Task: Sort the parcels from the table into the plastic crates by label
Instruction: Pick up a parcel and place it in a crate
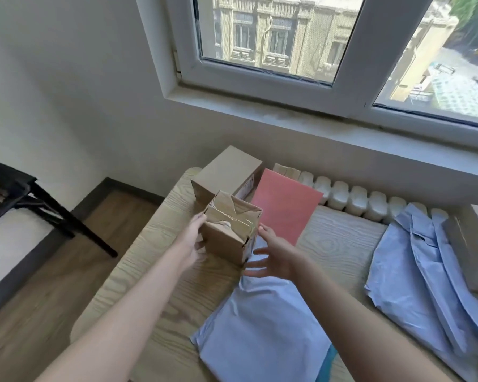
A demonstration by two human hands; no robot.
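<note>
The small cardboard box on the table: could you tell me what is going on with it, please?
A person's left hand holds the small cardboard box on the table, while the right hand is open beside it. A larger box, a pink parcel and blue mailers lie around it. No crates are in view.

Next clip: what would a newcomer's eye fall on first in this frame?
The small cardboard box, crumpled on top, stands on the left part of the table. The left hand holds its left side, and the right hand is open beside its right, fingers spread. Behind it sit a pink flat parcel and a larger cardboard box; pale blue mailer bags cover the near and right table.
</note>
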